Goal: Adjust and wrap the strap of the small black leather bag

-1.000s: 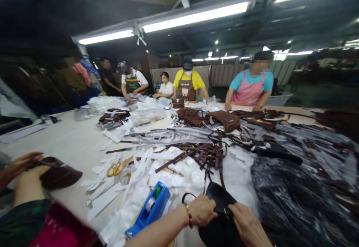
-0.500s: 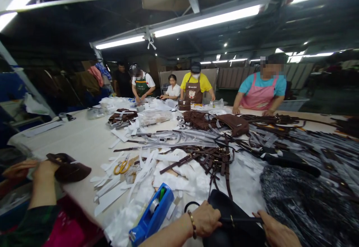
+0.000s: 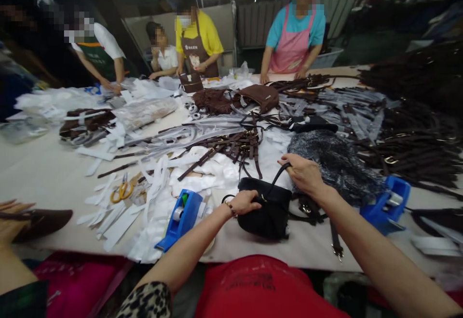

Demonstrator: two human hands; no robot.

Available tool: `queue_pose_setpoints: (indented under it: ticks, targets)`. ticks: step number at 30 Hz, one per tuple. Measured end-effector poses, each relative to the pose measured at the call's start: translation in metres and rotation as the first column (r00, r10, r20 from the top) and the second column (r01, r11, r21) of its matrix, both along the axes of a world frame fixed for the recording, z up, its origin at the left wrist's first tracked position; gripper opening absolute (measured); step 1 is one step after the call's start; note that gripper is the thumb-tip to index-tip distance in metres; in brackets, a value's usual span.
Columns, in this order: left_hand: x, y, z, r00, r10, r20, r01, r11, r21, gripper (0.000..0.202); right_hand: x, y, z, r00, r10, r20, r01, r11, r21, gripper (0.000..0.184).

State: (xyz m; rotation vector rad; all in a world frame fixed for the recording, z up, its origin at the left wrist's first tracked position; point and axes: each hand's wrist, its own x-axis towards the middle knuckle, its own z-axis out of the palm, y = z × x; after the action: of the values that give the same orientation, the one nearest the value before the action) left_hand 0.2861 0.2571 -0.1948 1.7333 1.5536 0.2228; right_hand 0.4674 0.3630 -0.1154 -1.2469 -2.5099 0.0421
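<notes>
A small black handbag (image 3: 265,219) stands on the table in front of me. My left hand (image 3: 246,203) is closed on the bag's upper front, beside a gold-coloured buckle at the strap. With my right hand (image 3: 302,173) I pinch the free end of the black strap (image 3: 278,179), drawn up and to the right of the bag. What lies under my left fingers is hidden. A blue tape dispenser (image 3: 181,219) stands left of my left forearm.
A second blue dispenser (image 3: 387,205) is on the right, near my right forearm. Yellow-handled scissors (image 3: 122,192) lie among white strips. Brown straps (image 3: 235,147) and black crumpled plastic (image 3: 333,164) lie behind the bag. A neighbour's hand (image 3: 14,217) holds a brown piece at left.
My view has tipped down and turned right. The strap, stretched level between my hands before, now slants upward. My right hand has risen away from my left.
</notes>
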Motion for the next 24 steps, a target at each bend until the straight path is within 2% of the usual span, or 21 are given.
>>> queue_pose_setpoints:
  ticks: [4,7,9,10,12,13,15,17,20,22,24]
  targets:
    - [0.006,0.011,0.006,0.975,0.061,0.212,-0.041,0.994,-0.098,0.019,0.0,-0.009,0.004,1.0,0.008,-0.019,-0.007,0.999,0.033,0.021]
    - [0.006,0.015,0.013,0.923,0.106,0.37,-0.041,0.983,-0.181,0.018,0.003,-0.029,-0.009,0.999,0.016,-0.047,-0.01,0.991,0.133,0.035]
    - [0.005,0.016,0.019,0.89,0.121,0.44,-0.033,0.979,-0.202,0.016,0.003,-0.049,-0.021,0.989,0.107,-0.098,-0.089,0.98,0.178,0.04]
    - [0.005,0.016,0.022,0.877,0.118,0.465,-0.024,0.979,-0.203,0.016,0.002,-0.059,-0.027,0.978,0.164,-0.126,-0.145,0.978,0.151,0.041]
    - [0.006,0.016,0.027,0.864,0.087,0.496,0.011,0.981,-0.191,0.015,-0.002,-0.076,-0.035,0.959,0.225,-0.17,-0.238,0.97,-0.057,0.041]
    - [0.006,0.016,0.03,0.862,0.064,0.502,0.034,0.982,-0.184,0.014,-0.004,-0.081,-0.037,0.958,0.224,-0.179,-0.257,0.948,-0.188,0.042]
    - [0.006,0.015,0.032,0.863,0.018,0.505,0.083,0.981,-0.178,0.013,-0.008,-0.087,-0.036,0.963,0.193,-0.186,-0.257,0.864,-0.433,0.043]
    - [0.003,0.015,0.034,0.86,-0.022,0.51,0.135,0.973,-0.187,0.013,-0.009,-0.087,-0.031,0.971,0.164,-0.176,-0.238,0.767,-0.596,0.035]
    - [-0.004,0.014,0.035,0.838,-0.089,0.539,0.236,0.949,-0.211,0.026,-0.004,-0.088,-0.023,0.982,0.116,-0.148,-0.187,0.688,-0.701,0.025]
    - [-0.011,0.014,0.035,0.828,-0.128,0.546,0.284,0.936,-0.21,0.038,0.003,-0.089,-0.017,0.98,0.113,-0.162,-0.195,0.681,-0.706,0.023]
    - [-0.018,0.014,0.034,0.859,-0.189,0.476,0.306,0.935,-0.18,0.054,0.01,-0.089,-0.01,0.968,0.095,-0.233,-0.237,0.653,-0.719,0.023]
